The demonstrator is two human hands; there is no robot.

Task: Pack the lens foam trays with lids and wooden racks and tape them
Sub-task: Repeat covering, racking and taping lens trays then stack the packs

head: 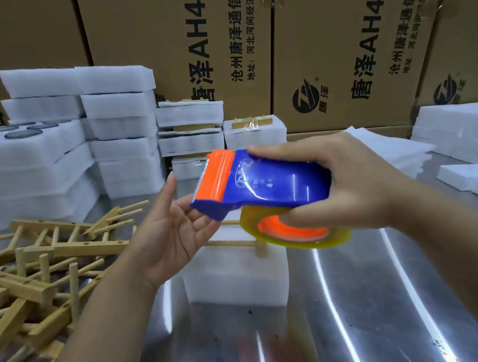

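Note:
My right hand point(346, 182) grips a blue and orange tape dispenser point(261, 181) with a yellowish tape roll point(295, 231) under it, held above the table. My left hand point(169, 231) is open, palm up, its fingers touching the dispenser's orange front end from below. Beneath both hands a white foam pack point(235, 280) stands on the steel table point(360, 300), with a wooden rack point(238, 243) lying on top of it, partly hidden by the dispenser.
A heap of wooden racks point(36, 273) fills the left side. Stacks of foam trays point(53, 146) rise at the back left, taped packs point(191, 127) behind centre. Foam lids point(460, 130) lie at the right. Cardboard boxes point(335, 40) wall the back.

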